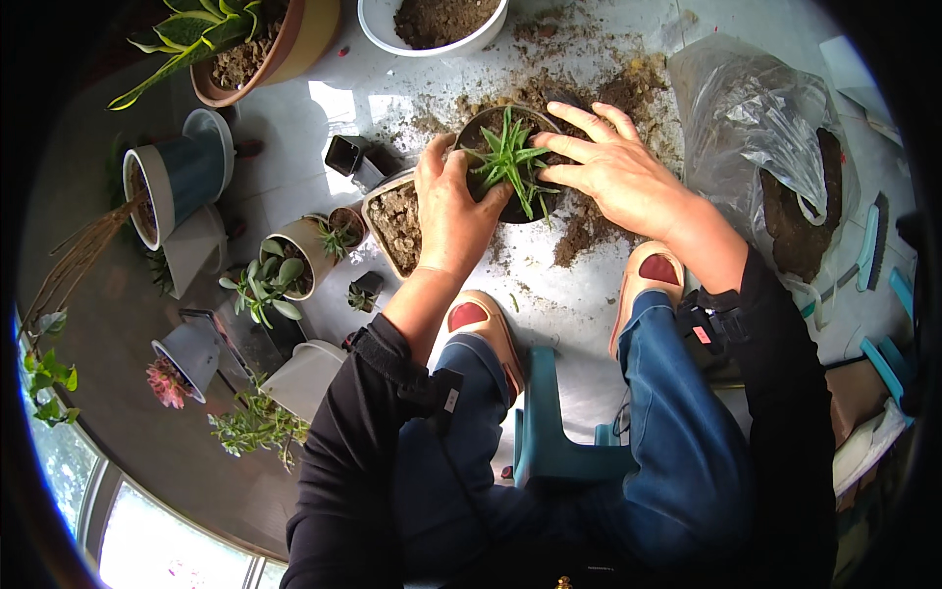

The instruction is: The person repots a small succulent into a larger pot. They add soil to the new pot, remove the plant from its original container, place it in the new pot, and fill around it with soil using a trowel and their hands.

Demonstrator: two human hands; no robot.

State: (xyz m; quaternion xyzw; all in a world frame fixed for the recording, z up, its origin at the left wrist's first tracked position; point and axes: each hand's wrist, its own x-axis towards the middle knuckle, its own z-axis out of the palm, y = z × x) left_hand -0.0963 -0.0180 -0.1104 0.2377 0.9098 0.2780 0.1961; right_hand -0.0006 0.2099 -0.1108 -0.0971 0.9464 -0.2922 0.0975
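Note:
A green spiky succulent (508, 158) stands in a dark round plant pot (531, 113) on the floor before me. My left hand (460, 199) grips the pot's left side, its thumb reaching over the rim beside the leaves. Spread over the right rim, my right hand (600, 158) has its fingers apart, some of the tips at the leaves and the soil. Part of the pot's wall is hidden by both hands. Just left of my left hand, partly under it, is a rectangular planter (397, 221) filled with lumpy soil.
Loose soil (589, 232) is scattered around the pot. To the right lie a clear plastic bag (751, 118) of soil and a blue brush (868, 243). A white basin (383, 40) stands at the far side. Small black pots (357, 158) and several potted plants (283, 265) sit at left.

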